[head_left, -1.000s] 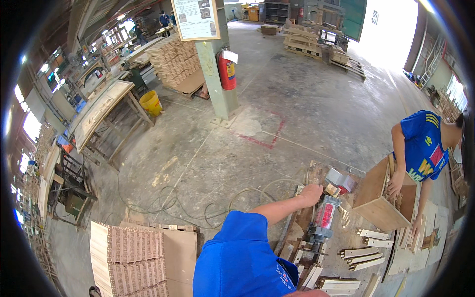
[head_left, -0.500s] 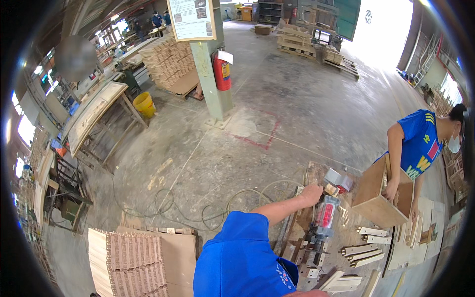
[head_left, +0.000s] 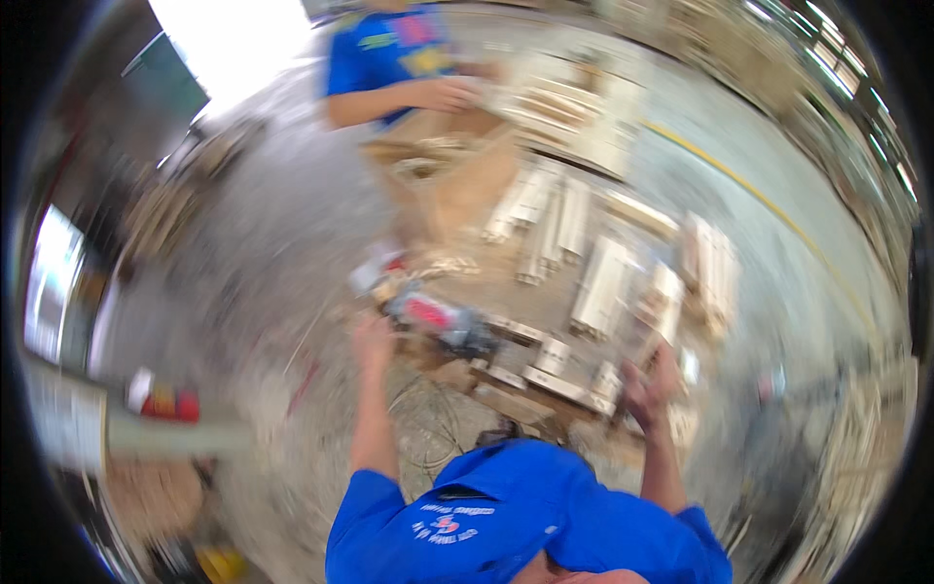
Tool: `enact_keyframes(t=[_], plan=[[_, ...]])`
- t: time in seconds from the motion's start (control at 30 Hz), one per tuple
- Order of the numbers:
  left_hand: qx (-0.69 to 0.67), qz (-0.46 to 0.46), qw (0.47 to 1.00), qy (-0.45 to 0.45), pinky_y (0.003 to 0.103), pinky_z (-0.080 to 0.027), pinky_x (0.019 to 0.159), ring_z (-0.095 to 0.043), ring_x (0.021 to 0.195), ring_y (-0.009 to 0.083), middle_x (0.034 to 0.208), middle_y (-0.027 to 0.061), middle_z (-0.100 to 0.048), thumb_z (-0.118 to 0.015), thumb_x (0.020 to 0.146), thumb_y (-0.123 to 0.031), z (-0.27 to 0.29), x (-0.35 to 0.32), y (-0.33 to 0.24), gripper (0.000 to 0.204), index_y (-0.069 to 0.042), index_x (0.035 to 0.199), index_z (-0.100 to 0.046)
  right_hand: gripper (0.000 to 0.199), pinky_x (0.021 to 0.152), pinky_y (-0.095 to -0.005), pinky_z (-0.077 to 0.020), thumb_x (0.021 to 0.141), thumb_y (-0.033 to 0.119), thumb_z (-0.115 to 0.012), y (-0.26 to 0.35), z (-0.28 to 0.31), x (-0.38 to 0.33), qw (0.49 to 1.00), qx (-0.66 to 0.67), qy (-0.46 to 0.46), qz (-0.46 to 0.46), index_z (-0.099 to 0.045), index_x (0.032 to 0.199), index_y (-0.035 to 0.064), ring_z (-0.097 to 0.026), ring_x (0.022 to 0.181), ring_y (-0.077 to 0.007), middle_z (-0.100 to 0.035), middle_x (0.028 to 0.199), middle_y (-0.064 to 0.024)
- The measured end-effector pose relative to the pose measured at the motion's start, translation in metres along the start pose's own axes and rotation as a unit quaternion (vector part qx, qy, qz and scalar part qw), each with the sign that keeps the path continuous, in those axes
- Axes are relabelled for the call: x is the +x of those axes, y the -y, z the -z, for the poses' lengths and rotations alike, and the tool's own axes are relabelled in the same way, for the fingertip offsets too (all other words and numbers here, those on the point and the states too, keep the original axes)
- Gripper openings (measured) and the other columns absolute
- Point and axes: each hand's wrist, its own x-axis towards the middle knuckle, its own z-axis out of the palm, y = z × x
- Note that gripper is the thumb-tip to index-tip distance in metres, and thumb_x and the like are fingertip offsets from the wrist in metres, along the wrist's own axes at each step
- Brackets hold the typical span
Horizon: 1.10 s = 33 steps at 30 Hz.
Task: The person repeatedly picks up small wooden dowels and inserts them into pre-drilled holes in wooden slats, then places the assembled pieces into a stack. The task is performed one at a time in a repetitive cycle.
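At the left end of a grey clamp-like machine with a red panel point(head_left: 428, 311) is my left hand point(head_left: 374, 339); motion blur hides what its fingers do. My right hand point(head_left: 650, 391) is beside pale wooden strips point(head_left: 662, 297) on the worktable, its thumb apart from the fingers and nothing visible in it. A dark bar with pale blocks point(head_left: 569, 387) runs between the machine and that hand. Small wooden pieces point(head_left: 452, 265) lie just beyond the machine.
Across the table a co-worker in blue point(head_left: 389, 54) stands by an open wooden box point(head_left: 457, 195) with pieces inside. More strip stacks point(head_left: 603, 282) cover the table. A hose point(head_left: 428, 419) lies coiled on the floor; a red fire extinguisher point(head_left: 170, 404) is at the left.
My view has swung to the right and blurred. My right hand now shows fully beside the strips; my left stays near the machine's end. The co-worker's hand has come up out of the box.
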Motion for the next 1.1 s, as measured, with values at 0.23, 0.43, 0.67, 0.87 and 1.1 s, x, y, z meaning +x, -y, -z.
enact_keyframes(t=[0.23,0.43,0.67,0.87,1.1], plan=[[0.0,-0.089,0.985,-0.148,0.049,-0.055,0.087,-0.072,0.102,0.0399,0.11,0.0208,-0.075,-0.069,0.099,-0.028,0.033,-0.019,-0.049,0.032,-0.003,0.118,-0.07,0.062,0.094,-0.0431,-0.0535,0.081,0.012,-0.081,-0.014,0.065,-0.032,0.989,0.011,-0.141,-0.03,-0.056,0.136,-0.0043,-0.067,0.106,-0.0399,-0.067,0.117,-0.0236],[-0.106,-0.13,0.98,-0.107,0.044,-0.054,0.08,-0.072,0.088,0.034,0.1,0.0175,-0.076,-0.069,0.099,-0.028,0.014,-0.066,-0.125,0.03,-0.004,0.116,-0.071,0.063,0.095,-0.0423,-0.0537,0.085,0.013,-0.08,-0.023,0.139,-0.107,0.97,-0.028,-0.215,-0.109,-0.056,0.141,-0.0009,-0.068,0.109,-0.0368,-0.067,0.12,-0.0216],[-0.233,-0.326,0.916,0.03,0.033,-0.051,0.069,-0.061,0.071,0.0167,0.082,0.0078,-0.07,-0.068,0.1,-0.022,-0.046,-0.18,-0.218,0.022,-0.002,0.108,-0.073,0.056,0.095,-0.0362,-0.0555,0.094,0.021,-0.078,-0.033,0.223,-0.226,0.894,0.161,-0.318,-0.271,-0.056,0.14,-0.0007,-0.067,0.115,-0.0186,-0.071,0.118,-0.0103],[-0.256,-0.396,0.85,0.235,0.03,-0.049,0.065,-0.058,0.067,0.0128,0.077,0.0044,-0.066,-0.068,0.101,-0.019,-0.103,-0.309,-0.267,0.019,-0.001,0.106,-0.073,0.045,0.09,-0.0348,-0.0557,0.096,0.02,-0.076,-0.033,0.28,-0.34,0.801,0.207,-0.453,-0.333,-0.059,0.134,0.0016,-0.067,0.103,-0.0148,-0.07,0.113,-0.0071],[-0.242,-0.534,0.703,0.403,0.03,-0.051,0.069,-0.061,0.072,0.0124,0.081,0.0061,-0.069,-0.067,0.101,-0.015,-0.125,-0.432,-0.307,0.019,0.001,0.11,-0.073,0.038,0.082,-0.0331,-0.0582,0.099,0.026,-0.075,0.005,0.315,-0.444,0.68,0.268,-0.592,-0.34,-0.063,0.124,0.0006,-0.069,0.092,-0.0127,-0.071,0.107,-0.0061]])
